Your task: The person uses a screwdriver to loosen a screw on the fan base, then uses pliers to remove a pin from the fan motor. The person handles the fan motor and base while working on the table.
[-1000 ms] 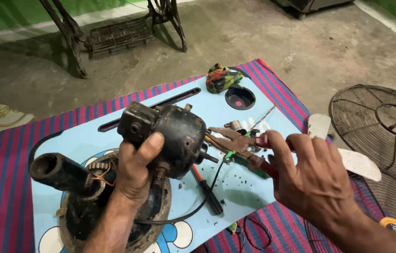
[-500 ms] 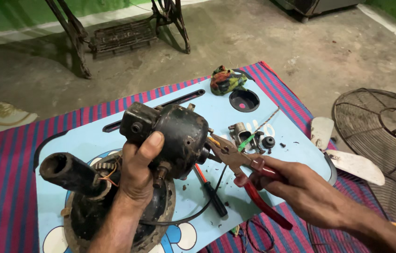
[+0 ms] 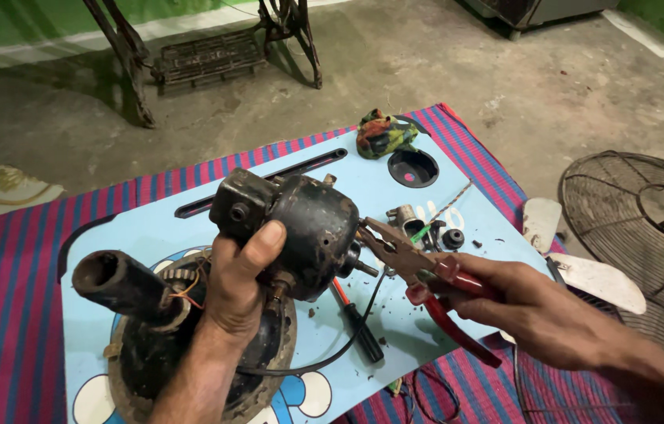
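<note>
Red-handled pliers [image 3: 418, 275] beside black motor [image 3: 300, 228]

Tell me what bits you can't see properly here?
Head view only:
- Round dark fan base: left hand and forearm cover its middle; bottom edge cuts it off.
- Red-handled pliers: right hand hides part of the handles.
- Small metal parts on the pale blue board: too small to identify.
- Wire fan guard: cut off at right edge.
</note>
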